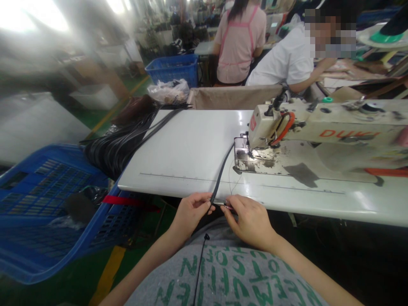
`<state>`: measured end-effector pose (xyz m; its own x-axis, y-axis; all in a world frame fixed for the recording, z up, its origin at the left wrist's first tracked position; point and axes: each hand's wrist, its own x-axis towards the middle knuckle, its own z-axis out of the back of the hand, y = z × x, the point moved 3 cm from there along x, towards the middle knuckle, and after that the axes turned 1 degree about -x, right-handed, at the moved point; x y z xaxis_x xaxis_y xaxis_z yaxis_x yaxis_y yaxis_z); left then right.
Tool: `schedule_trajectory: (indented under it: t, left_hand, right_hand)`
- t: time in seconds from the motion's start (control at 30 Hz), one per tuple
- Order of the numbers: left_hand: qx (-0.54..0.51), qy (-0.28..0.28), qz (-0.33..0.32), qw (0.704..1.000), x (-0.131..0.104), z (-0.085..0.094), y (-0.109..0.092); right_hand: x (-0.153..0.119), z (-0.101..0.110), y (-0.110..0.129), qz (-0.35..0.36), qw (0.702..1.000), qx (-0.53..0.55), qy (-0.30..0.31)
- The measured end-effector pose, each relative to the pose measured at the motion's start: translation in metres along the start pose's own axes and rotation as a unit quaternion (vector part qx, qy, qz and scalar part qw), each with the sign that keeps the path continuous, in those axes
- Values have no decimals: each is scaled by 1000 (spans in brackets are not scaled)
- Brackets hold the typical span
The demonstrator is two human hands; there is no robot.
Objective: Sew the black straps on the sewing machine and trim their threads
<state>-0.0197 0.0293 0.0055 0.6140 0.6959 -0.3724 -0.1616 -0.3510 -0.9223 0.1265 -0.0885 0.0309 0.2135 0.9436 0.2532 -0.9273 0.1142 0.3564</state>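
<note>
A narrow black strap (pixel 219 174) runs from beside the sewing machine (pixel 280 127) down over the front edge of the white table. My left hand (pixel 194 210) pinches it near its lower end, at the table edge. My right hand (pixel 250 219) is closed on small thread snips (pixel 220 201), with a metal blade and a red part showing. The blade points left and reaches the strap by my left fingertips; whether it touches I cannot tell. Thin loose threads (pixel 235 182) hang from the machine bed toward my right hand.
Many black straps (pixel 111 146) drape over the table's left end. A blue plastic basket (pixel 63 153) stands below them, a red strip at its rim. Behind the table are a cloth-lined bin (pixel 236 97), another blue basket (pixel 174 70) and two people at work.
</note>
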Motion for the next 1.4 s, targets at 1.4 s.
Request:
schedule_trajectory:
  t: [1.4]
  left_hand:
    - [14, 17, -2, 1000, -1, -4, -1]
  right_hand:
    - [1, -23, -16, -218, 824, 520, 53]
